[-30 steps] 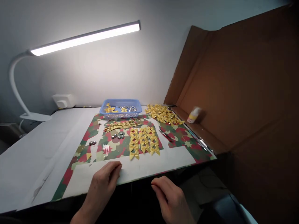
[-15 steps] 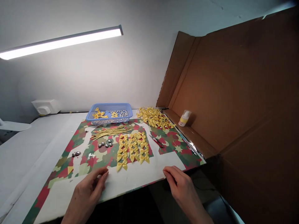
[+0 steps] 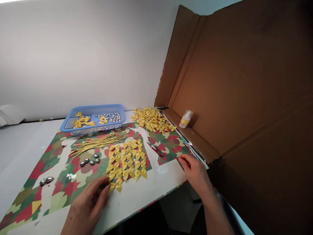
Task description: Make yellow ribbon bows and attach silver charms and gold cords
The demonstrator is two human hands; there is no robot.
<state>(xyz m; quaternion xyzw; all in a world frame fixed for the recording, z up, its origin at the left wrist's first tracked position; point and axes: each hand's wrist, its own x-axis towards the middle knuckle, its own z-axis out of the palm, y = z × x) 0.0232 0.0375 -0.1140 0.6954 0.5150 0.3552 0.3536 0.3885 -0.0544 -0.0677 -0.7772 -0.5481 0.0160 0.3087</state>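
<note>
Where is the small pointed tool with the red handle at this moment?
In the head view, the red-handled tool lies just below the centre, right of the rows of yellow bows and left of the right hand.

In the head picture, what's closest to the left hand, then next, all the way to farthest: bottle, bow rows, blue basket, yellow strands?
From the left hand:
1. Bow rows, just to its right.
2. Strands, beyond it.
3. Basket, behind the strands.
4. Bottle, far over to the right.
</note>
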